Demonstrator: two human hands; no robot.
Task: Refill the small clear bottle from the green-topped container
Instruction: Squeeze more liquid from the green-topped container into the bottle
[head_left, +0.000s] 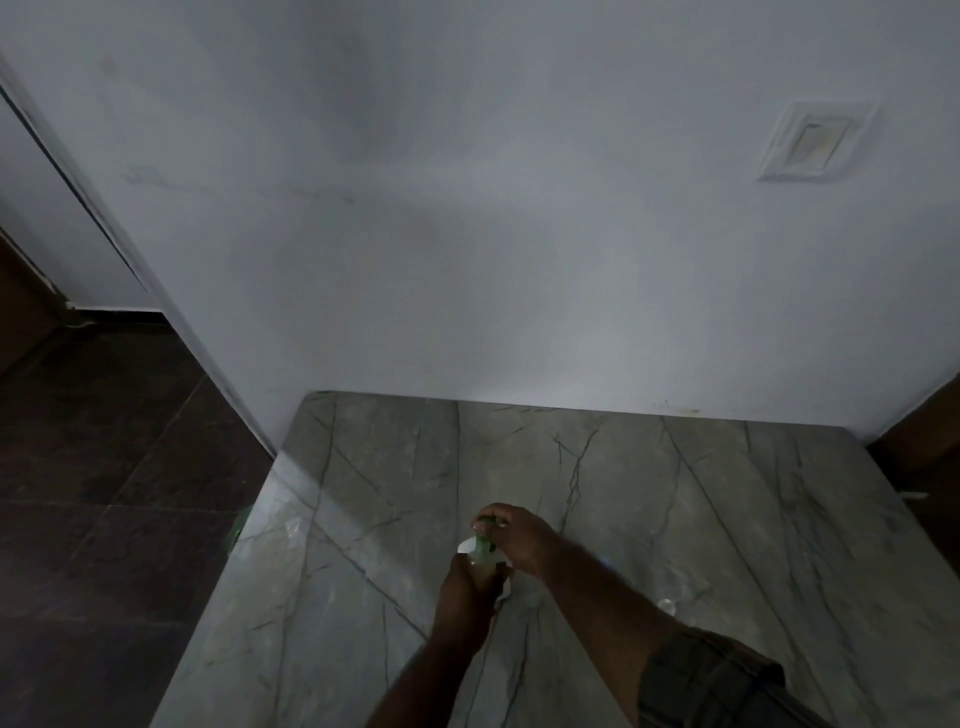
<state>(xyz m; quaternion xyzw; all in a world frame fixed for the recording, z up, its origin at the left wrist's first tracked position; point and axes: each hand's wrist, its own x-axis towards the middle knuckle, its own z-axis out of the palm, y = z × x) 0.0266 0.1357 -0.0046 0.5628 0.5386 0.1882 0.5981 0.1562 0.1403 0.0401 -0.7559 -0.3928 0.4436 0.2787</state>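
The green-topped container (480, 561) stands on the grey marble counter (675, 519), near its middle front. My left hand (462, 597) grips its pale body from below. My right hand (514, 535) curls over its green top (485, 525) from above. A small clear object (667, 605), possibly the small clear bottle, lies on the counter to the right of my right forearm; the dim light blurs it.
A white wall (467, 234) rises behind the counter, with a switch plate (815, 143) at upper right. Dark floor tiles (104, 493) lie to the left below the counter edge. A green item (236, 530) shows at the counter's left edge.
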